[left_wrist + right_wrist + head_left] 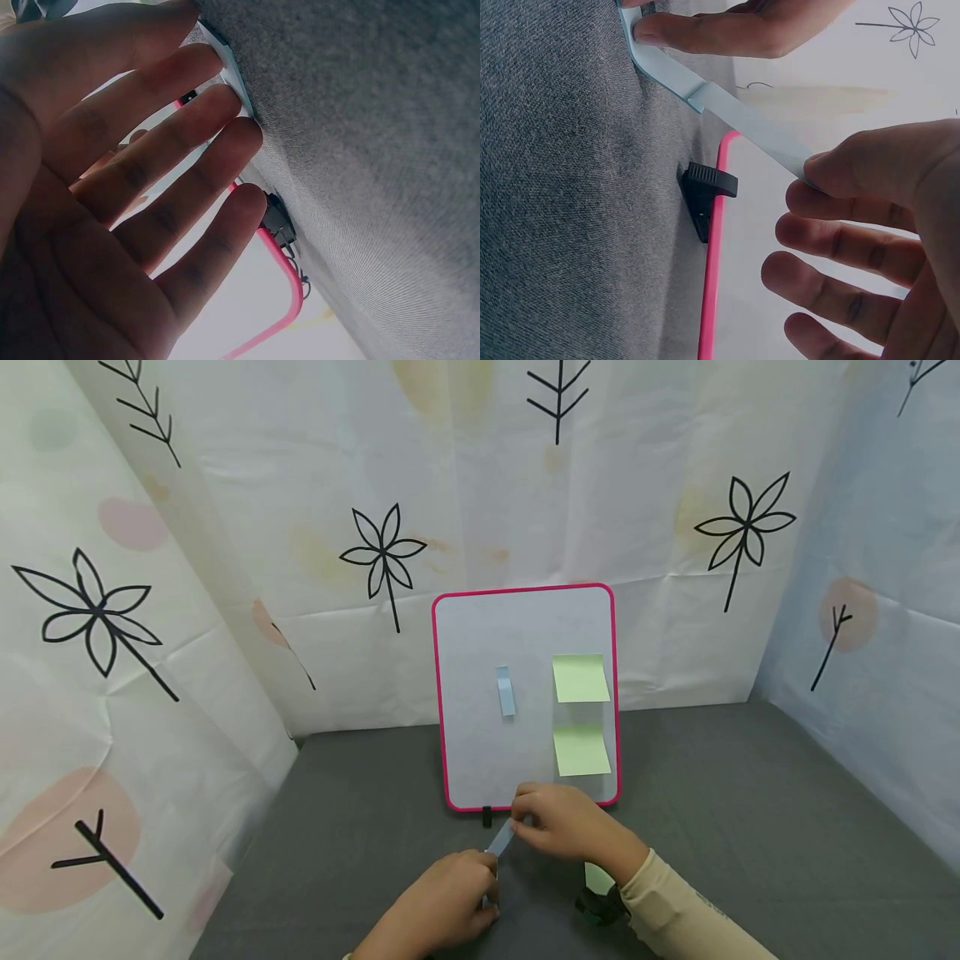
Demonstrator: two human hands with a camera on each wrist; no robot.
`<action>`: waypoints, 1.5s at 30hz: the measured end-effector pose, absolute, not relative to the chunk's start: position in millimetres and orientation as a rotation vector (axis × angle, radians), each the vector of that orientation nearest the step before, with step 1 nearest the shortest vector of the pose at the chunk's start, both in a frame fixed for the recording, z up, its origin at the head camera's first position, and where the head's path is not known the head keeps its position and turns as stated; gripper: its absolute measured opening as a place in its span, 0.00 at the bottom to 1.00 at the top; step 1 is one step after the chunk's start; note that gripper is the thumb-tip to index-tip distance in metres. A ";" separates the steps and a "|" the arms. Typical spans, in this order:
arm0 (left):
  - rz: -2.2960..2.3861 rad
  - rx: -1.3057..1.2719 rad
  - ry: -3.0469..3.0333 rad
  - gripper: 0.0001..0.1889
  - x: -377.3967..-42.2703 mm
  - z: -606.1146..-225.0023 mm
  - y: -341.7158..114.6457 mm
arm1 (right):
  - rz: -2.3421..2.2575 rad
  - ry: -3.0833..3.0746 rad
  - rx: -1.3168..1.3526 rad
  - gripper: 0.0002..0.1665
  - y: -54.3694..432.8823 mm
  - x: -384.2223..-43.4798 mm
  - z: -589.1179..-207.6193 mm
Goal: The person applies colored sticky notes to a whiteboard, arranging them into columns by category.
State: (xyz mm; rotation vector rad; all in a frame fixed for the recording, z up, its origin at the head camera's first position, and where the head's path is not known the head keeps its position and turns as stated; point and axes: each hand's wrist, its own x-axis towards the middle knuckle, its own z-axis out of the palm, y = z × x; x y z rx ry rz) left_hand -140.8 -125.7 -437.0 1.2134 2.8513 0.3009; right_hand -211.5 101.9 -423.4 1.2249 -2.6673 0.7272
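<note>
My left hand (453, 893) holds a small stack of narrow blue sticky notes (664, 75) low over the grey table. In the right wrist view, a left fingertip lies on the stack. My right hand (566, 827) pinches the free end of a blue sticky note (757, 139) between thumb and index finger. That strip stretches slantwise from the stack, its other end still touching it. In the left wrist view the left fingers (172, 157) partly hide the stack (236, 79). Just behind the hands stands a pink-edged whiteboard (487, 627).
One blue strip (506, 692) sticks to the board's middle, with two green sticky notes, an upper one (581, 678) and a lower one (582, 750), at its right. A black clip (709, 182) grips its bottom edge. Something green (597, 878) lies by the right wrist. Patterned cloth walls (300, 527) surround the table.
</note>
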 end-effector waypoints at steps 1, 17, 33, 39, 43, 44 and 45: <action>0.300 1.215 2.852 0.04 -140.7 -436.9 -125.6 | 0.726 -2.667 1.223 0.06 101.9 -211.5 -423.3; 0.292 1.240 2.850 0.04 -142.8 -439.9 -126.2 | 0.726 -2.624 1.208 0.07 103.8 -212.2 -418.7; 0.285 1.285 2.886 0.06 -141.8 -439.1 -126.0 | 0.731 -2.552 1.159 0.07 107.6 -213.3 -411.3; 0.276 1.260 2.872 0.06 -142.5 -438.5 -125.4 | 0.750 -2.499 1.183 0.09 108.7 -213.7 -411.2; 0.277 1.241 2.865 0.07 -142.6 -438.2 -125.1 | 0.754 -2.496 1.181 0.09 109.6 -213.9 -410.2; 0.279 1.237 2.863 0.06 -142.6 -438.1 -125.1 | 0.755 -2.493 1.178 0.09 109.8 -214.0 -409.8; 0.282 1.233 2.861 0.06 -142.5 -438.1 -125.0 | 0.753 -2.488 1.175 0.10 110.0 -214.3 -409.5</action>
